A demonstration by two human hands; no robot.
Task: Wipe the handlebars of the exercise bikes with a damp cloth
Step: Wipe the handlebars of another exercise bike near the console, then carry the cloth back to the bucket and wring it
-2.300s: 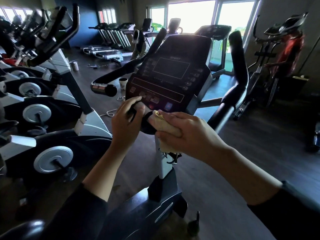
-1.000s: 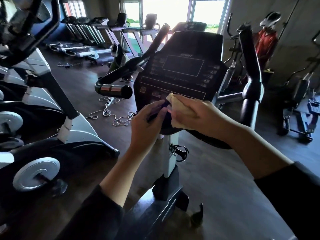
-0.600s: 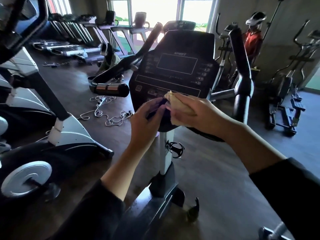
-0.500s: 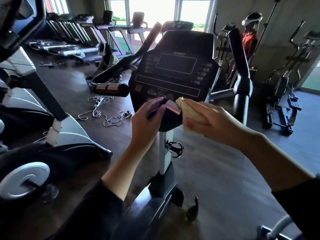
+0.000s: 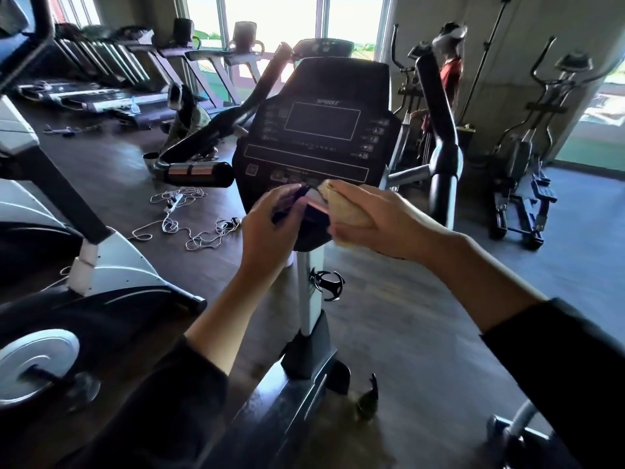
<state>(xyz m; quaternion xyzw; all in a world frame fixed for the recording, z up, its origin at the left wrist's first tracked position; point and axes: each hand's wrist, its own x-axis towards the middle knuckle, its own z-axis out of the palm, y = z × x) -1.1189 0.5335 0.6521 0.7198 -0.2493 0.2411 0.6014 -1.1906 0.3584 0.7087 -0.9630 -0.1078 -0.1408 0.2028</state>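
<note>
An exercise bike stands in front of me with a black console (image 5: pixel 321 130). Its left handlebar (image 5: pixel 199 172) ends in a silver sensor grip, and its right handlebar (image 5: pixel 439 137) rises upright. My right hand (image 5: pixel 375 221) grips a folded yellowish cloth (image 5: pixel 341 208) and holds it against the console's lower edge. My left hand (image 5: pixel 270 228) curls round the console's lower left edge, beside the cloth. The part under both hands is hidden.
Another bike (image 5: pixel 84 252) stands close on the left. White cables (image 5: pixel 182 218) lie tangled on the wooden floor. Treadmills (image 5: pixel 111 79) line the back windows. Ellipticals (image 5: pixel 527 170) stand at the right, and a person in red (image 5: pixel 449 79) is behind the right handlebar.
My right hand with the cloth has slid a little along the console's lower edge and back toward my left hand. The left hand keeps its hold. My view has shifted rightward.
</note>
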